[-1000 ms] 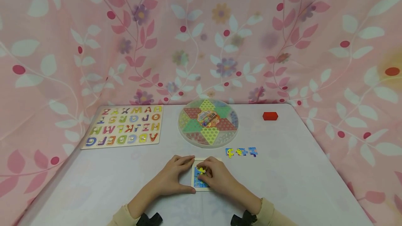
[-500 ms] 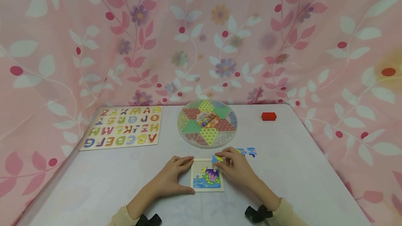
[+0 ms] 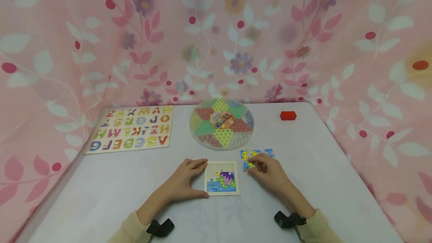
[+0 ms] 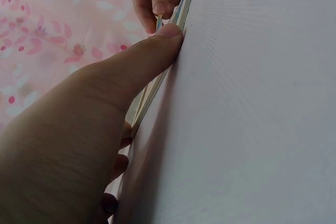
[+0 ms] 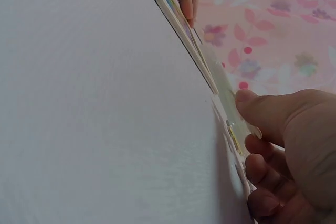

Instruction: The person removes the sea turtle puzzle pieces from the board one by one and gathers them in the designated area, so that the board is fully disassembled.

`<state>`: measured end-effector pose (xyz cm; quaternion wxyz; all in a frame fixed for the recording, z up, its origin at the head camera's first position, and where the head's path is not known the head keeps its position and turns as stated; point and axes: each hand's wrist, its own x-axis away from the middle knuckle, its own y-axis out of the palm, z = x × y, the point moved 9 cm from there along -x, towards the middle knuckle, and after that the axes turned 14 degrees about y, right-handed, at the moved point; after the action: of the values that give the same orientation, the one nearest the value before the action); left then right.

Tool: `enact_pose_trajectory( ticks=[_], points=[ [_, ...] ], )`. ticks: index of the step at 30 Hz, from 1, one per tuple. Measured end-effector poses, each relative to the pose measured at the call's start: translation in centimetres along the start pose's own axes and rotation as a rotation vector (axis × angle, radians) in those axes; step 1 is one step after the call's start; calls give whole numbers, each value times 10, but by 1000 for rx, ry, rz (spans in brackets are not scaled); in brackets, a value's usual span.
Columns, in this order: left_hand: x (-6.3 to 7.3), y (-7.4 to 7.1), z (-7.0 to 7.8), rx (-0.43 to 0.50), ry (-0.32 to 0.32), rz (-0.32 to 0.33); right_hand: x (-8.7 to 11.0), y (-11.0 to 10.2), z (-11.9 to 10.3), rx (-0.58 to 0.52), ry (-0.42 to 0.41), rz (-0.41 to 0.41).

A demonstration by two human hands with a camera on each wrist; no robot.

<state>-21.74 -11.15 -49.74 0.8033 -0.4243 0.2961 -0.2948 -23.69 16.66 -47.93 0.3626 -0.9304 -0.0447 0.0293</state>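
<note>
In the head view, a small square jigsaw puzzle tray with a pale rim lies before me, and joined pieces with a purple, green and blue picture fill its lower and right part. My left hand holds the tray's left side, thumb at the near corner and fingertips at the far one. To the right, my right hand pinches a blue and yellow puzzle piece between thumb and fingers. Just beyond it lie loose puzzle pieces, partly hidden by the fingers. The right wrist view shows the pinched piece edge-on.
A wooden alphabet board lies at the back left. Behind the tray sits a round Chinese checkers board. A red block stands at the back right. The white-covered table meets a pink floral curtain.
My right hand has moved from over the tray to the right, carrying the puzzle piece toward the loose ones. The left hand keeps its place on the tray. The head view has tilted slightly.
</note>
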Motion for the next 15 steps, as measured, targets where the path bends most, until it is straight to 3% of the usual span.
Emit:
enact_pose_trajectory(
  ticks=[9, 15],
  points=[
    [-3, -5, 1, -5, 18, 10, -6, 7, -8, 38, -113, 13],
    [-2, -4, 2, 2, 19, 4, -6, 7, -7, 51, -117, 19]
  ],
)
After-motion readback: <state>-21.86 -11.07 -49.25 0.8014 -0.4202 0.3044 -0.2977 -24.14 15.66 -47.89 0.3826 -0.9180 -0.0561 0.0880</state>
